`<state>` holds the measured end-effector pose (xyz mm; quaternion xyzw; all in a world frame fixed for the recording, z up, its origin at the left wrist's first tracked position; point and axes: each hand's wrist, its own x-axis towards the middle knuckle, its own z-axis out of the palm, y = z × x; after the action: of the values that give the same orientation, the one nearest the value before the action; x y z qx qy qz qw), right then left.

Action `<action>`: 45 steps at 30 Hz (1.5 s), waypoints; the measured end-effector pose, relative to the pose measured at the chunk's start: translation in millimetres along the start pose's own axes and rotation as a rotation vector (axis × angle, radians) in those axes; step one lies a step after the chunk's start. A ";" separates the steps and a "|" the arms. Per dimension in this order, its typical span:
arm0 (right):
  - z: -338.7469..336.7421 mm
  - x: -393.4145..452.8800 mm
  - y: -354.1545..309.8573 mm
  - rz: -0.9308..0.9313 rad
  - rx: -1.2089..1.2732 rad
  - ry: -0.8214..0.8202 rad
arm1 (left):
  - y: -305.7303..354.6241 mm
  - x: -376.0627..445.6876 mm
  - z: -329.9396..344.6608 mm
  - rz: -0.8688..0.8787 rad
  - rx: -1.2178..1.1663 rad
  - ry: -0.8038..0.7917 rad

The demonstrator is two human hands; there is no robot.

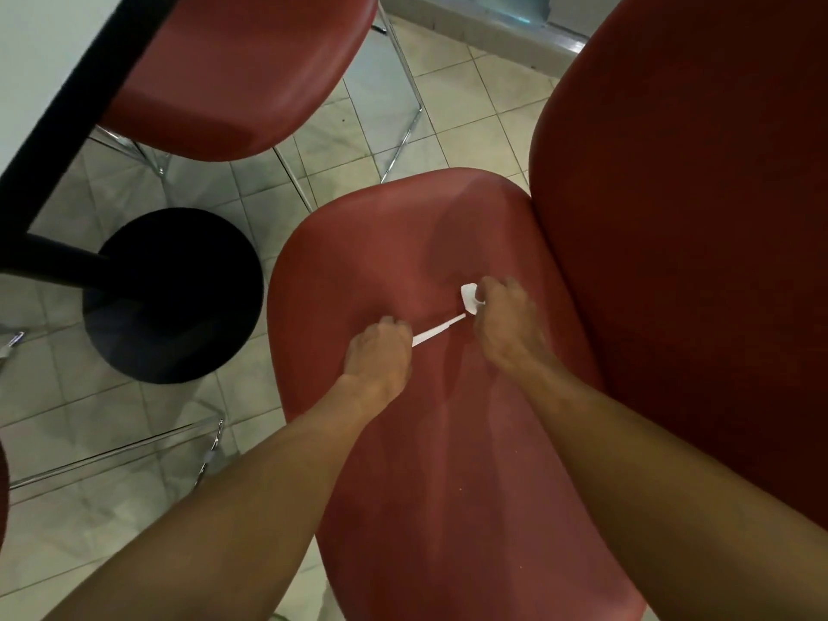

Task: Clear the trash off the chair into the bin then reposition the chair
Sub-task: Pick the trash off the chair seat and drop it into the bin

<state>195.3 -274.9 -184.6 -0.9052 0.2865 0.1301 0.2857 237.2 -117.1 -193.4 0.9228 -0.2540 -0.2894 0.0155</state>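
On the red chair seat [403,244], the left hand [381,356] pinches one end of a thin paper strip [437,332] while the right hand [504,316] grips a crumpled scrap [469,295], both probably light, flimsy and best gathered whole.

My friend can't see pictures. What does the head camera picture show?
Two bare hands pick white paper scraps off a red chair seat: the left hand grips a thin paper strip, the right hand pinches a small paper piece. A black round table base stands on the tiled floor beside it.
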 end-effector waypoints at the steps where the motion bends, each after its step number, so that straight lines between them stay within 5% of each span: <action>1: -3.1 -8.0 -3.0 -0.006 0.012 0.002 | -1.4 -6.9 -0.2 -0.013 -0.006 -0.003; 15: -7.7 -151.0 -80.2 -0.062 0.012 0.001 | -45.2 -164.5 -28.8 -0.266 -0.493 0.191; 27: 21.6 -337.0 -183.9 -0.199 0.151 -0.022 | -130.2 -378.1 -33.7 -0.436 -0.950 0.359; 35: 68.6 -463.2 -248.7 -0.240 0.298 -0.080 | -198.7 -513.6 -21.6 -0.445 -1.021 0.402; 45: 116.0 -522.0 -314.8 -0.342 0.266 -0.234 | -257.6 -588.9 -1.7 -0.616 -1.122 0.486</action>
<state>-45.0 237.4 70.0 -0.8737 0.1087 0.1447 0.4516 -57.7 388.3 72.6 0.8440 0.2193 -0.1530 0.4649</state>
